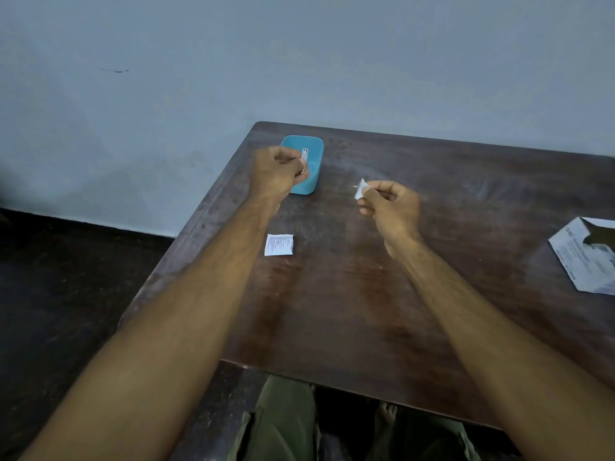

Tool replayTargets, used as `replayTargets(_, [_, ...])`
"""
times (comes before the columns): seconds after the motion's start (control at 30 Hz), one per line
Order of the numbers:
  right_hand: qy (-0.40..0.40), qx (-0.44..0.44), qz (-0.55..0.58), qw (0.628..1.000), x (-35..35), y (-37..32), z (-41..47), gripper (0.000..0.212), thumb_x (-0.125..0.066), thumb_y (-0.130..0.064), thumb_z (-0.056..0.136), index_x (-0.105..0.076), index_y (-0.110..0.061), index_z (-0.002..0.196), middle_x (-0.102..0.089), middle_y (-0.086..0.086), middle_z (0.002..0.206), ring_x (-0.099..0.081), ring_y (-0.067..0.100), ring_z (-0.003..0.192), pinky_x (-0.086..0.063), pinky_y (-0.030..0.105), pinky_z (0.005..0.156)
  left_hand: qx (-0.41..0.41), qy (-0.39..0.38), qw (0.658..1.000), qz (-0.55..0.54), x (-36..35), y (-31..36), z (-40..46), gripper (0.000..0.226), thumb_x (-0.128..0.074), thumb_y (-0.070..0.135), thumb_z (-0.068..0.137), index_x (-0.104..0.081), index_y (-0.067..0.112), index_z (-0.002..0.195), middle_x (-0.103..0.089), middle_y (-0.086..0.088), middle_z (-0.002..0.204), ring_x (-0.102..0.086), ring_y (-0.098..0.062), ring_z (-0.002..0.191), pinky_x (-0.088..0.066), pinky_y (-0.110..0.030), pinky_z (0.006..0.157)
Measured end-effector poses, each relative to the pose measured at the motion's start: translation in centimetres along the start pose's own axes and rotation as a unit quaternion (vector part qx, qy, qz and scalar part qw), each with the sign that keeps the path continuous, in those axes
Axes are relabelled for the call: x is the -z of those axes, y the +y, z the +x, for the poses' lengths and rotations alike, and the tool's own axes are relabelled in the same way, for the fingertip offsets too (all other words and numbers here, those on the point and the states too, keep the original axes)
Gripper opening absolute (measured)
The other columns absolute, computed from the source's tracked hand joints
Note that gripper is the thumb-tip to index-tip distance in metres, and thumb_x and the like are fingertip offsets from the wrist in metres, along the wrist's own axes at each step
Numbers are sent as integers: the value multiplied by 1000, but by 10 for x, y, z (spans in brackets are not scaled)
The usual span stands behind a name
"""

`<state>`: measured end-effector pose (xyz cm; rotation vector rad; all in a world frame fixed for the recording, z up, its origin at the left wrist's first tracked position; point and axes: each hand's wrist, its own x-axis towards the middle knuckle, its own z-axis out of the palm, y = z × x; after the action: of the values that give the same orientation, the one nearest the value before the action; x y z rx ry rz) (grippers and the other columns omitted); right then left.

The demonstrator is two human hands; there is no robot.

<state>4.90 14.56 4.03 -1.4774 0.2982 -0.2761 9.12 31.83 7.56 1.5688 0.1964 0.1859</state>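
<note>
**Clipper over the tub, pad pinched in the other hand**

The work looks to be about midway, as a judgement from how things lie. A small printed sachet lies flat on the bench near the left forearm. A folded white pad, which may have come from it, is already out and in hand. No contact between pad and metal shows at this moment, so any wiping or putting away has yet to be done.

The left hand is curled, its fingertips pinching a small metal clipper; the clipper is held above the open blue tub at the far left corner of the bench. I cannot tell whether it touches the tub's inside or hangs just over it.

The right hand is also curled, thumb and forefinger nipping the white pad at its near edge; the rest of the pad sticks up free towards the tub. This hand hovers over the middle of the bench, well apart from the left hand and the clipper.

A torn printed envelope lies at the right edge of the bench, away from both hands.
</note>
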Motion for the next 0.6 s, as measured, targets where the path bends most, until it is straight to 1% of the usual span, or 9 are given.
replayTargets(0.07, [-10, 16, -7, 1000, -12, -7, 8, 15, -65, -4, 87, -66, -16, 78, -69, 1, 72, -66, 7, 60, -55, 17, 56, -5, -7, 999, 31, 0, 8, 13, 11, -65, -4, 86, -62, -4, 96, -65, -20, 94, -67, -20, 72, -60, -25, 72])
replayTargets(0.13, [-9, 26, -5, 1000, -22, -13, 15, 13, -65, -5, 87, -66, -17, 80, -70, 0, 75, -67, 8, 64, -55, 18, 57, 0, -8, 998, 57, 2, 13, 25, 16, -65, -3, 85, -63, -6, 101, -65, -20, 96, -67, -15, 67, -60, -25, 71])
replayTargets(0.23, [-6, 28, 7, 1000, -33, -16, 24, 13, -65, -7, 88, -67, -18, 81, -71, 0, 82, -69, 10, 71, -55, 18, 58, 13, -22, 999, 40, 5, 13, 33, 21, -66, -3, 85, -62, -7, 106, -65, -21, 97, -67, -15, 68, -59, -20, 65])
replayTargets(0.37, [-9, 23, 10, 1000, -40, -10, 28, 11, -64, -8, 89, -66, -17, 84, -71, 1, 84, -69, 10, 72, -55, 18, 57, 20, -23, 999, 22, 6, 6, 39, 23, -68, -1, 85, -62, -4, 107, -66, -20, 98, -69, -15, 68, -56, -16, 62])
replayTargets(0.43, [-12, 22, 1, 1000, -42, -6, 29, 13, -64, -7, 89, -66, -18, 83, -70, -1, 82, -68, 9, 71, -54, 17, 56, 11, -19, 998, 55, 7, 5, 48, 17, -69, -1, 83, -64, 0, 100, -68, -18, 97, -71, -13, 66, -56, -18, 61])
replayTargets(0.5, [-17, 24, -11, 1000, -44, -4, 30, 15, -64, -7, 89, -65, -20, 81, -69, -3, 81, -67, 9, 70, -54, 16, 54, -7, -22, 994, 108, 6, 5, 57, 11, -71, -1, 81, -65, 6, 87, -69, -16, 94, -71, -11, 60, -56, -18, 58])
replayTargets(0.53, [-20, 23, -18, 999, -45, -4, 32, 15, -64, -8, 89, -64, -21, 80, -69, -3, 80, -67, 9, 70, -54, 16, 54, -14, -20, 989, 143, 4, 5, 62, 13, -72, -1, 80, -65, 10, 80, -69, -15, 94, -70, -10, 59, -57, -19, 57])
replayTargets(0.6, [-23, 22, -31, 999, -48, -4, 36, 16, -64, -8, 88, -64, -22, 79, -70, -3, 80, -67, 9, 71, -54, 16, 54, -24, -15, 976, 217, -1, 4, 72, 18, -73, -1, 79, -64, 14, 73, -70, -13, 93, -71, -14, 64, -61, -29, 62])
